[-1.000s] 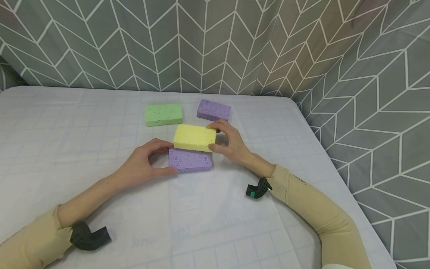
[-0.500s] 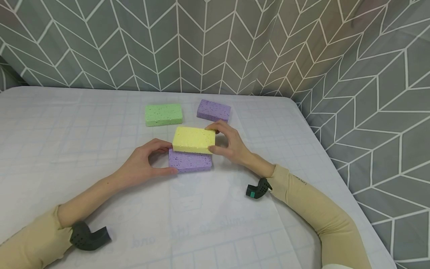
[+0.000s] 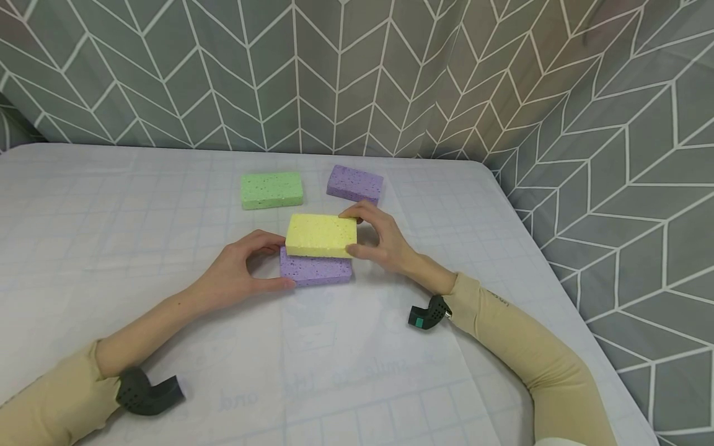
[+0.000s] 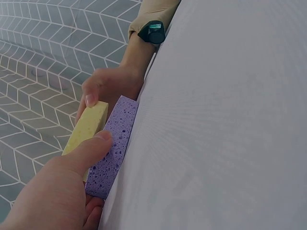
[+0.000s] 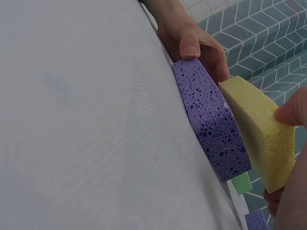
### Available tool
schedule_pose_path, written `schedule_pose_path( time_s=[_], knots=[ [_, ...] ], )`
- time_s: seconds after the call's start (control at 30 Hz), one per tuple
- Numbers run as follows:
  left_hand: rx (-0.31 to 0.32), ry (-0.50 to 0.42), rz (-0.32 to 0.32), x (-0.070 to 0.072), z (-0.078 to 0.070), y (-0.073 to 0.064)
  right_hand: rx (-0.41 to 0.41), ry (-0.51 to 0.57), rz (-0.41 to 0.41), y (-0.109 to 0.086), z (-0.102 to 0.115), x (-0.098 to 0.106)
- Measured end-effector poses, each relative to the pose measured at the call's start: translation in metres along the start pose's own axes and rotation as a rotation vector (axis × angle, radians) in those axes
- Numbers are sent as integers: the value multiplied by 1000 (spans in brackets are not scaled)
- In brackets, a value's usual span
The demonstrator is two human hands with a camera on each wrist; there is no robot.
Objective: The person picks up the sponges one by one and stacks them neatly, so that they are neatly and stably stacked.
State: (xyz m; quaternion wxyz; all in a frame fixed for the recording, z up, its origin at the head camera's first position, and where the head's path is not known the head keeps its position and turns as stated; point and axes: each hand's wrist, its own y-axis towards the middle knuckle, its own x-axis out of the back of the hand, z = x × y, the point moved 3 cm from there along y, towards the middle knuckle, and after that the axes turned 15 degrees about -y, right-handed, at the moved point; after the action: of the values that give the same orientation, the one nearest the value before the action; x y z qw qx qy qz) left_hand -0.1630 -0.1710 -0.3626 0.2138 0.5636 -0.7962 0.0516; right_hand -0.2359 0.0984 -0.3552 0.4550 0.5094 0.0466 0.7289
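Observation:
In the head view my left hand (image 3: 240, 271) holds the left end of a purple sponge (image 3: 315, 271) lying flat on the table. Its thumb is on the near side, as the left wrist view also shows with the pitted purple sponge (image 4: 115, 148). My right hand (image 3: 385, 238) pinches the right end of a yellow sponge (image 3: 321, 235), thumb in front and fingers behind. That yellow sponge sits over the purple one and hides its far part. From the right wrist view, the yellow sponge (image 5: 261, 129) looks slightly tilted above it; whether they touch I cannot tell.
Farther back on the white-covered table (image 3: 139, 248) lie a green sponge (image 3: 271, 190) and a second purple sponge (image 3: 354, 183), the latter just beyond my right fingers. A grey curtain (image 3: 312, 74) with white chevron lines hangs behind the table and along its right side.
The yellow sponge has come a little toward me and slightly left in my right hand, covering more of the held purple sponge. My left hand has stayed put.

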Motion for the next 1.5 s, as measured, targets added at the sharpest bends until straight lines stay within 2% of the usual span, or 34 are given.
schedule_pose_path(
  time_s=[1.5],
  knots=[
    [-27, 17, -6, 1, 2, 0, 59, 45, 11, 1, 3, 2]
  ],
)
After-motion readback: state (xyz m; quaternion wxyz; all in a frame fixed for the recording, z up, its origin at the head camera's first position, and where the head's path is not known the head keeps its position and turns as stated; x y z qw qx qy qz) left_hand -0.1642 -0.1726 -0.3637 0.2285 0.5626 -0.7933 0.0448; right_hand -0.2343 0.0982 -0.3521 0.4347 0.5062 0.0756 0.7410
